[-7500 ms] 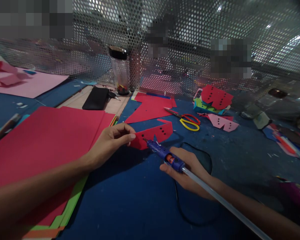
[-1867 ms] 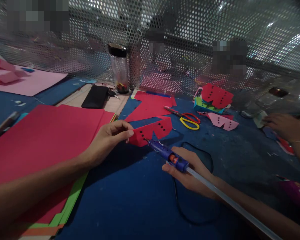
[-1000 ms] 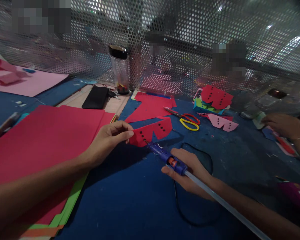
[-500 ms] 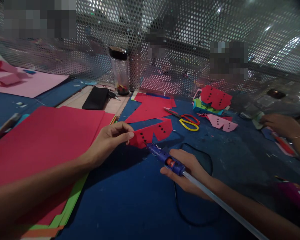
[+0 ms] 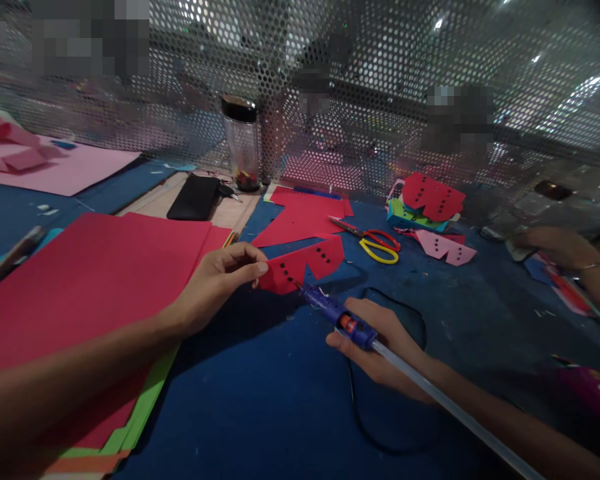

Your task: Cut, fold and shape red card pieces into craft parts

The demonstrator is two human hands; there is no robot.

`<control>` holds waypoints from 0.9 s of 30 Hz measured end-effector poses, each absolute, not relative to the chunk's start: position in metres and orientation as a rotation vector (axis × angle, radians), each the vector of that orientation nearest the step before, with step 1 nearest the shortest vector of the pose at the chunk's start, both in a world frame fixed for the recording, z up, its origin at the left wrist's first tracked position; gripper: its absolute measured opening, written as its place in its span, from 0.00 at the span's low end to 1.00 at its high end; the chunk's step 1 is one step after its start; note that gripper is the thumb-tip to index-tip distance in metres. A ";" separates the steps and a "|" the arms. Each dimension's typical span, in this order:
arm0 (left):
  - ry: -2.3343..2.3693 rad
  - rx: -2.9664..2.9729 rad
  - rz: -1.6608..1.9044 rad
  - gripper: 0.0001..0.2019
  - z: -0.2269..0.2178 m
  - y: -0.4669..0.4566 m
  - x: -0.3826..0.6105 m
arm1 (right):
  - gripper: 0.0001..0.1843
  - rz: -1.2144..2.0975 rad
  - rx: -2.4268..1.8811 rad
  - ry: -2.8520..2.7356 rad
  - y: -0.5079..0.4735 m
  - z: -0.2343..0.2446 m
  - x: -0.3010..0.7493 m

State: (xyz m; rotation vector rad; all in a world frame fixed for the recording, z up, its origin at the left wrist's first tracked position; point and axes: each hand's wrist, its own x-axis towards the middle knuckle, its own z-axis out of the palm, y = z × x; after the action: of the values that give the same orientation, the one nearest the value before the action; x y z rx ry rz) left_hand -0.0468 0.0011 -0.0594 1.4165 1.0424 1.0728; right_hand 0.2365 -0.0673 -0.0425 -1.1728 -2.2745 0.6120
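Note:
My left hand (image 5: 230,277) pinches the left end of a red paper cutout (image 5: 323,257), which has a notch in its lower edge and two rows of black dots. Wrapped in my right hand (image 5: 380,340) is a blue glue gun (image 5: 335,312) with a long clear glue stick (image 5: 430,393) running out of its back. The gun's tip sits at the cutout's lower edge, near the bottom dot of the left row; whether it touches I cannot tell. A black cord (image 5: 353,400) loops on the table below my right hand.
Scissors (image 5: 380,247) and red paper scraps (image 5: 300,217) lie behind the cutout. Stacked coloured cutouts (image 5: 430,197) stand at back right. Red sheets (image 5: 105,280) fill the left. A phone (image 5: 194,197) and bottle (image 5: 243,143) stand before a perforated metal screen (image 5: 280,80). Another person's hand (image 5: 555,247) works at right.
The glue gun in my right hand has shifted slightly right and down, its tip drawing back a little from the dots. My left hand and the cutout have barely moved.

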 end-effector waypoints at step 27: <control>1.060 1.456 1.041 0.07 -0.056 0.000 -0.046 | 0.17 0.675 -1.149 -2.238 -0.068 -0.044 0.237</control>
State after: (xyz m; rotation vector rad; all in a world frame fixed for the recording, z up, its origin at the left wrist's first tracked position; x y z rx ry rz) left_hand -0.0458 -0.0002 -0.0556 1.4564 1.0596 1.0413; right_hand 0.2366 -0.0677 -0.0439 -1.1489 -2.2378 0.6749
